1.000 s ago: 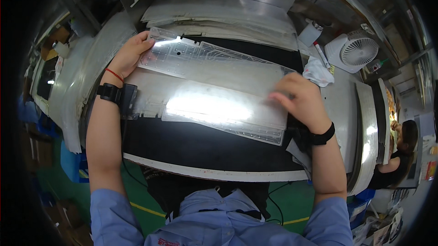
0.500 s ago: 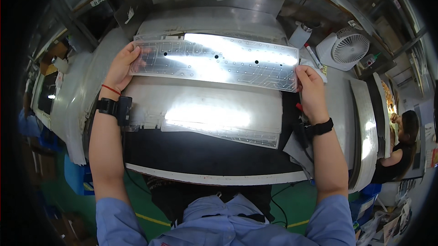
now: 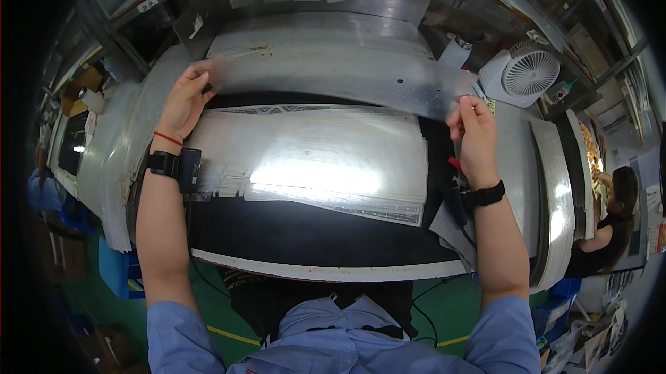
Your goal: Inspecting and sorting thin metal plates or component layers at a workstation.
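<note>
My left hand (image 3: 187,103) and my right hand (image 3: 476,134) are raised over the far part of the table. Between them they hold a long clear plastic sheet (image 3: 409,91) with faint printed lines and small dark dots, pinched at its two ends between thumb and fingers. The sheet is blurred and tilted, so its far edge is hard to make out. Nearer to me, below it, a stack of similar thin translucent sheets (image 3: 326,141) lies on a black mat (image 3: 312,239), their edges slightly fanned out and glare on top.
A white fan (image 3: 529,74) and a pale bottle (image 3: 454,53) stand at the back right. Large stacked sheets (image 3: 548,193) line the right side, with more grey sheets (image 3: 132,110) at left. A person (image 3: 610,225) in black sits at far right.
The held sheet has tilted, losing its bright reflection and uncovering the far edge of the stack. My hands have turned slightly and stay about where they were.
</note>
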